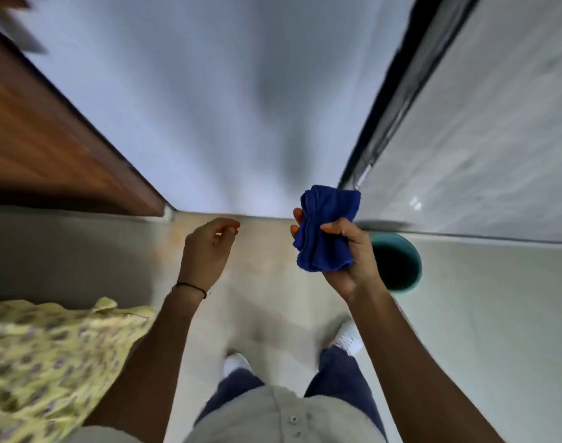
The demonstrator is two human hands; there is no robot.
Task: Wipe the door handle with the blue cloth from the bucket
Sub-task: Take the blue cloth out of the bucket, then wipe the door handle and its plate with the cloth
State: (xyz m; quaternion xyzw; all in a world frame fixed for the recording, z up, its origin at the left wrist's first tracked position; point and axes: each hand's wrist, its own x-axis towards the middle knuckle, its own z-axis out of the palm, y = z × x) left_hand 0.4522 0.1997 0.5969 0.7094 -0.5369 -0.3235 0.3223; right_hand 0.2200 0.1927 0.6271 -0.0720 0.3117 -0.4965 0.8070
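Note:
My right hand (350,251) grips a bunched blue cloth (327,228) at about waist height, in front of a pale wall. A teal bucket (410,247) stands on the floor just right of that hand, partly hidden by my wrist. My left hand (209,247) hangs empty to the left of the cloth, fingers loosely curled and apart, a thin black band on its wrist. A brown wooden door (49,135) runs along the left. At the blurred top left corner a greyish shape (24,36) sits on the door; I cannot tell if it is the handle.
A pale wall (209,91) lies straight ahead, with a dark vertical frame (401,91) and a marble-like panel (497,123) to the right. Yellow patterned fabric (49,362) fills the lower left. My white shoes (350,337) stand on a light tiled floor (481,314).

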